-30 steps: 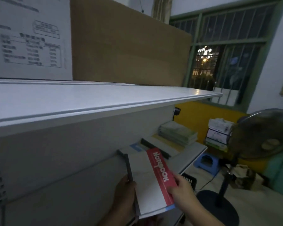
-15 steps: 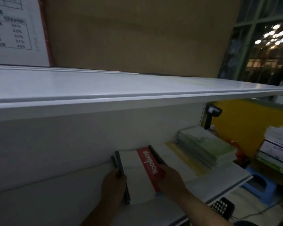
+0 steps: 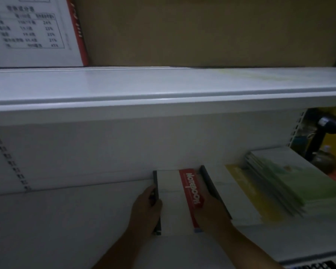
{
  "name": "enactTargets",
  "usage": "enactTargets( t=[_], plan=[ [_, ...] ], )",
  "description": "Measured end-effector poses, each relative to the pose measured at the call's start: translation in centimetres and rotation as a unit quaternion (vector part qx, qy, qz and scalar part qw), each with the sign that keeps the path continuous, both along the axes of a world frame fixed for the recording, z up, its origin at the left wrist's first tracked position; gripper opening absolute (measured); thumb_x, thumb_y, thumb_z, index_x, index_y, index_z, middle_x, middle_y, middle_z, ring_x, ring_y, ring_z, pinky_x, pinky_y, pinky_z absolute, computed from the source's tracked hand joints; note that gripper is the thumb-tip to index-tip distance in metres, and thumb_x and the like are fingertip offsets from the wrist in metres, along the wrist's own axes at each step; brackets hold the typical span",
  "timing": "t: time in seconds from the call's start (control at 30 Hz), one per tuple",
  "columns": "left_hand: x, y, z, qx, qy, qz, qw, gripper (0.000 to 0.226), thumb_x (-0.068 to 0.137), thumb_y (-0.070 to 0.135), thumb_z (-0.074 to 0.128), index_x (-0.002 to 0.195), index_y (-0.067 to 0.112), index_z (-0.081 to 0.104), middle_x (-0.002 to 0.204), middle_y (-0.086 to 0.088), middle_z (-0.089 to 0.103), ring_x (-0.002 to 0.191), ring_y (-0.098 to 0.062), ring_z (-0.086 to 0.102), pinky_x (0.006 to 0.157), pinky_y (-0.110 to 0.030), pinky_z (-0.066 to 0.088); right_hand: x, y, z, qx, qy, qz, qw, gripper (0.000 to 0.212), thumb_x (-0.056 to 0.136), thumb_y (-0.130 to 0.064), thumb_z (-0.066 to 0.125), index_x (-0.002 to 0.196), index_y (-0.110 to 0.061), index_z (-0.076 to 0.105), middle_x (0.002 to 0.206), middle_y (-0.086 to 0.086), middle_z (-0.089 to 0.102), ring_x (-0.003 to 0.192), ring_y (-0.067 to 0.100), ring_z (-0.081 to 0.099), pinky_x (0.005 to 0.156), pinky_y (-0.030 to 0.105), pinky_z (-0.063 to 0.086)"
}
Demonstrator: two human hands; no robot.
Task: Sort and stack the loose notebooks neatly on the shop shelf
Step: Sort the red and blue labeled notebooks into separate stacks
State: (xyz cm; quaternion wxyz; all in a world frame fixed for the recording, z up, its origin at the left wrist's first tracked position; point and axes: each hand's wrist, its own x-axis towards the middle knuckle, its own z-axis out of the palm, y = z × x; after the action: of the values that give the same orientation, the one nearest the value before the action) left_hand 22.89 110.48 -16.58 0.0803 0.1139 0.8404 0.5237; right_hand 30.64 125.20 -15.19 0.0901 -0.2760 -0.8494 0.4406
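Note:
A white notebook with a red "Notebook" band (image 3: 173,199) lies flat on the lower white shelf (image 3: 76,220), its far edge against the back panel. My left hand (image 3: 145,212) grips its dark spine side. My right hand (image 3: 211,212) rests on its right edge, over the red band. Directly to its right lies a white and yellow notebook (image 3: 239,195) with a dark spine. Further right is a stack of several green-covered notebooks (image 3: 291,175).
An upper white shelf (image 3: 163,88) overhangs close above, carrying a brown cardboard box (image 3: 202,30) and a white printed box (image 3: 31,30). A dark lamp-like object (image 3: 322,129) stands past the shelf's right end. A slotted upright (image 3: 10,160) runs down the back panel at left.
The notebook went from being held up in front of the shelf to lying flat on it, pushed back to the panel. Both hands stayed on it, and the view moved closer.

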Motion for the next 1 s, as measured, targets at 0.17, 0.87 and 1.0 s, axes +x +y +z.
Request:
enactTargets(
  t=[0.17,0.87,1.0],
  plan=[
    [-0.4,-0.3,-0.3,0.003,0.012,-0.010,1.000,0.045,0.088,0.002,0.053,0.121,0.031,0.056,0.108,0.013,0.064,0.094,-0.001,0.060,0.081,-0.013,0.048,-0.5,-0.9,-3.4,0.218,-0.055,0.008,0.974,0.051,0.093,-0.024,0.042,0.144,-0.020,0.037,0.144,0.006,0.041,0.132,0.024,0.041,0.109,0.034,0.038],
    [-0.7,-2.3,1.0,-0.113,0.051,-0.101,0.987,0.035,0.098,0.020,0.045,0.130,0.009,0.055,0.137,-0.006,0.052,0.122,-0.021,0.050,0.101,-0.023,0.037,0.2,-1.0,-2.7,0.371,-0.065,0.138,0.916,0.051,0.088,-0.024,0.031,0.130,-0.007,0.053,0.138,0.020,0.048,0.126,0.036,0.045,0.108,0.041,0.037],
    [-2.1,-10.8,3.2,-0.309,0.160,-0.130,0.928,0.046,0.100,0.033,0.036,0.143,0.017,0.039,0.159,0.000,0.012,0.143,-0.016,0.022,0.112,-0.024,0.019,0.2,-2.3,1.1,0.378,-0.162,0.132,0.902,0.052,0.097,-0.021,0.031,0.147,-0.008,0.024,0.152,0.022,0.020,0.138,0.038,0.027,0.113,0.044,0.027]
  ],
)
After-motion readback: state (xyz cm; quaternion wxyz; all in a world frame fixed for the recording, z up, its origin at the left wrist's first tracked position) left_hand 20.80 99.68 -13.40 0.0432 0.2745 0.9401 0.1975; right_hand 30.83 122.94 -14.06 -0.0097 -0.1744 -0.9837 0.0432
